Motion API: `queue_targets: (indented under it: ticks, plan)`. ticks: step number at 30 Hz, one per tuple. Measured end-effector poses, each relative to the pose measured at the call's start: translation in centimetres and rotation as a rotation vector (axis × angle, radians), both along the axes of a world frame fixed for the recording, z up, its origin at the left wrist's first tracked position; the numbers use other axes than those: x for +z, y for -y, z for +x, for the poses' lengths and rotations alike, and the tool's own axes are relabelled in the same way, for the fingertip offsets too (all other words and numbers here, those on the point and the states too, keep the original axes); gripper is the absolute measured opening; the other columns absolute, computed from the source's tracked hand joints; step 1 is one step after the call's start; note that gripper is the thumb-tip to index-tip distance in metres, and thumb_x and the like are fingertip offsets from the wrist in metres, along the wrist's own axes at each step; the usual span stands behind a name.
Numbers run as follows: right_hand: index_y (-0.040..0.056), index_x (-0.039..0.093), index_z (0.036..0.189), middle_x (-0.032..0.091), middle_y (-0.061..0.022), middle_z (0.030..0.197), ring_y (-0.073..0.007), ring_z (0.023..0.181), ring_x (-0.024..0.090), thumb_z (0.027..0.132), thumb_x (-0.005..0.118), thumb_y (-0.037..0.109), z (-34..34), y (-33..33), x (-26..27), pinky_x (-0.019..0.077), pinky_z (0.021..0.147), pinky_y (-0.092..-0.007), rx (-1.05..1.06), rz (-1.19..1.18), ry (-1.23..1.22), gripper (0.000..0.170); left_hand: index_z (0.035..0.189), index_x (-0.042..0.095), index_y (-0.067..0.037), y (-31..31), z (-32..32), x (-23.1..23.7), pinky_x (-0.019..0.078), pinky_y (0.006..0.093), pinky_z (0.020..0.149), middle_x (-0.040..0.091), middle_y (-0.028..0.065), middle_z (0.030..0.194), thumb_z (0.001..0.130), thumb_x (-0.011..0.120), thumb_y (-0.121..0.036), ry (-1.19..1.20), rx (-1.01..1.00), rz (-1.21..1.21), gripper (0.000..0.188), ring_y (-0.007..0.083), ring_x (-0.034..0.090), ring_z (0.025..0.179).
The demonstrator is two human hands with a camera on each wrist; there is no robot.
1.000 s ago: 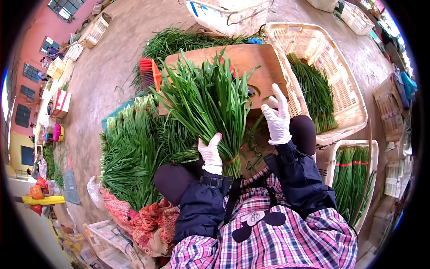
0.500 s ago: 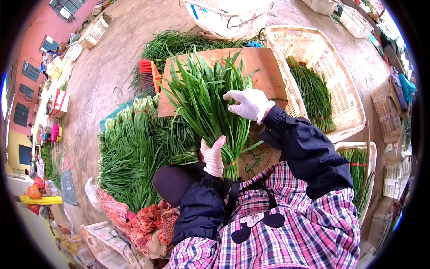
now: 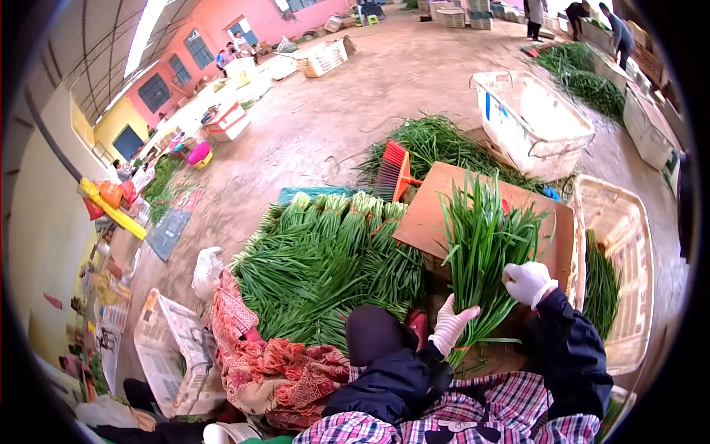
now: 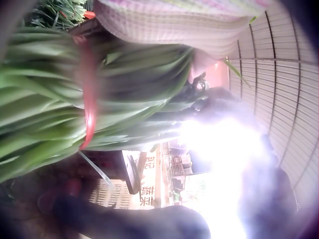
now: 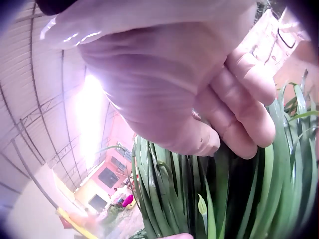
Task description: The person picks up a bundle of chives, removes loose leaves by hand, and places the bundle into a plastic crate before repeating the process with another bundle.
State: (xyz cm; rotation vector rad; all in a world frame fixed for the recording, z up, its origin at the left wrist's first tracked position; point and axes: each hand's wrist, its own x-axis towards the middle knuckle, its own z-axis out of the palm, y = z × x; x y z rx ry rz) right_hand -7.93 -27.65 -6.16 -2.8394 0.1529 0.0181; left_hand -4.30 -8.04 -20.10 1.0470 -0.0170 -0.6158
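My left hand [image 3: 450, 327], in a pale striped glove, grips a bunch of long flat green garlic chives [image 3: 479, 248] near its base. The leaves fan upward over a brown board [image 3: 429, 211]. A red band [image 4: 88, 99] circles the stems in the left wrist view. At the bunch's right side is my white-gloved right hand [image 3: 529, 283]. Its curled thumb and fingers [image 5: 241, 112] come together on chive leaves [image 5: 269, 194] in the right wrist view. The fingertips partly hide what they pinch.
Tied chive bunches [image 3: 325, 251] lie stacked to the left. Behind the board are a red brush [image 3: 393, 169] and a loose chive heap [image 3: 436, 144]. A white crate [image 3: 529, 122] stands farther back. Another crate [image 3: 637, 244] at right holds chives. Patterned cloth [image 3: 285, 374] lies by the knee.
My right hand first swung in from the right to the leaves, then its fingers curled at the bunch's right side. The head view has turned left and up; my left hand keeps its hold.
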Motion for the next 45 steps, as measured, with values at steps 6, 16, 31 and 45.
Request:
queue_targets:
  ticks: [6,16,31,45]
  plan:
    - [0.0120,0.063,0.075,0.064,-0.0114,0.066,-0.0323,0.064,0.065,0.078,0.059,0.021,-0.2,-1.2,0.1,0.0507,0.057,-0.0450,0.103,-0.197,0.028,0.010,0.119,0.056,-0.001,0.1,0.0,0.2,0.0521,0.0267,0.080,0.067,0.0051,0.103,0.076,0.076,-0.001,-0.004,-0.024,0.054,0.047,0.0136,0.064,0.089]
    - [0.0085,0.063,0.076,0.064,-0.0093,0.065,-0.0293,0.063,0.067,0.077,0.060,0.014,-0.1,-2.3,0.1,0.0507,0.052,-0.0433,0.147,-0.395,-0.082,0.006,0.117,0.057,-0.003,0.2,0.0,0.1,0.0529,0.0277,0.080,0.068,0.0050,0.103,0.077,0.075,0.000,-0.006,-0.018,0.060,0.044,0.0139,0.065,0.088]
    - [0.0097,0.066,0.073,0.065,-0.0090,0.066,-0.0284,0.064,0.068,0.077,0.060,0.014,0.0,-2.5,-1.4,0.0511,0.052,-0.0412,0.219,-0.452,-0.113,0.009,0.116,0.057,-0.001,0.1,-0.2,0.3,0.0529,0.0266,0.078,0.068,0.0054,0.101,0.077,0.075,-0.001,0.010,-0.010,0.015,0.043,0.0130,0.065,0.085]
    - [0.0122,0.062,0.083,0.059,-0.0102,0.057,-0.0328,0.053,0.061,0.084,0.058,0.025,-1.8,-2.4,-0.9,0.0472,0.050,-0.0464,0.100,-0.141,0.139,0.014,0.120,0.057,-0.002,-0.1,0.2,0.2,0.0503,0.0284,0.085,0.066,0.0047,0.107,0.077,0.074,0.001,0.021,0.008,-0.026,0.046,0.0152,0.063,0.094]
